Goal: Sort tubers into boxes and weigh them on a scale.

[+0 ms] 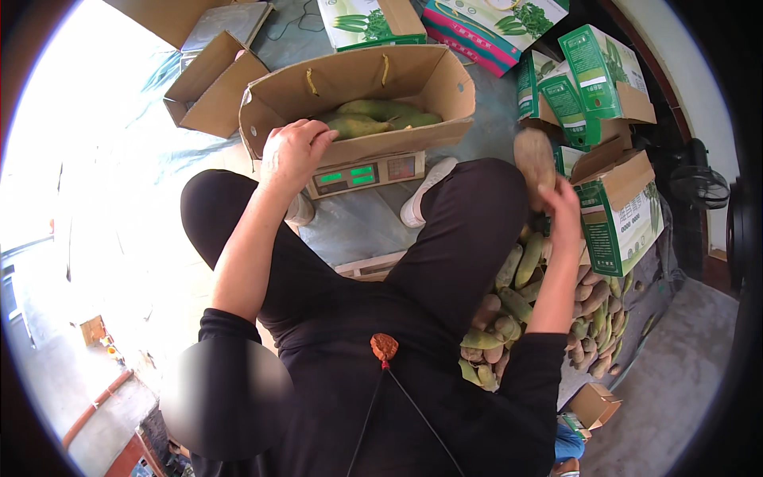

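An open cardboard box [358, 75] sits on a digital scale [366, 176] in front of my knees. Several long green radishes [385, 109] lie inside it. My left hand [296, 151] rests at the near left part of the box, fingers bent over its rim beside the radishes; the fingertips are partly hidden. Over to the right, my right hand [560, 205] grips a brown, soil-coloured radish [534, 157] by its lower end, blurred by motion. That radish is held upright beside my right knee, close to the green-and-white cartons.
A heap of green and brown radishes [596, 314] lies right of my thigh. Green-and-white cartons [624, 215] stand beyond it, with a small black fan [699, 179] at far right. Another open cardboard box [214, 87] is at back left, and a bright printed carton [497, 32] behind.
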A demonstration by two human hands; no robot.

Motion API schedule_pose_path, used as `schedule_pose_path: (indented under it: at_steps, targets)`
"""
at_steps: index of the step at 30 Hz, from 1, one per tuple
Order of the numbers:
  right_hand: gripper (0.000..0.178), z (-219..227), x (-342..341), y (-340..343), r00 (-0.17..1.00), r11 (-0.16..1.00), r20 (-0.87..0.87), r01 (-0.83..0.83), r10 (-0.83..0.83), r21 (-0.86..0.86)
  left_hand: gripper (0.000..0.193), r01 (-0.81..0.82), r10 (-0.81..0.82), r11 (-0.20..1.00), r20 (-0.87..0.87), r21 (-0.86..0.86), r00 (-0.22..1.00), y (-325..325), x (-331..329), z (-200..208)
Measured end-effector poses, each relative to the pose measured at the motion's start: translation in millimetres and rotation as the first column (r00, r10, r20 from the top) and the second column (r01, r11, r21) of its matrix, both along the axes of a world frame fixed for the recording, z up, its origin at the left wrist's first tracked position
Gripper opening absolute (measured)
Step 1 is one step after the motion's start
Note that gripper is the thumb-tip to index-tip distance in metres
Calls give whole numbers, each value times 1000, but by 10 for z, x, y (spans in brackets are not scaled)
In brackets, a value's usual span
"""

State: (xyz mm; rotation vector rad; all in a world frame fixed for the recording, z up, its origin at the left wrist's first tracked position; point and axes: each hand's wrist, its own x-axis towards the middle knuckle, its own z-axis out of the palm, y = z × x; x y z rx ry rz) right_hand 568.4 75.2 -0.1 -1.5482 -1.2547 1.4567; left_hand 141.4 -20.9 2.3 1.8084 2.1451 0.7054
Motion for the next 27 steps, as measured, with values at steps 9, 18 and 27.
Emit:
schedule_pose_path:
  at_steps: [9, 18, 27]
  targets:
    - [57, 591, -1310, 776, 893, 889, 14, -449, 450, 86, 23, 26, -26, 999, 1, -36, 1000, -28, -11, -9]
    - [53, 197, -1151, 732, 939, 934, 127, -334, 319, 127, 23, -9, 9, 999, 3, -37, 1000, -8, -58, -29]
    - [39, -945, 509, -286, 975, 994, 202, 100, -90, -39, 20, -4, 4, 1000, 14, 0, 1000, 78, 59, -73]
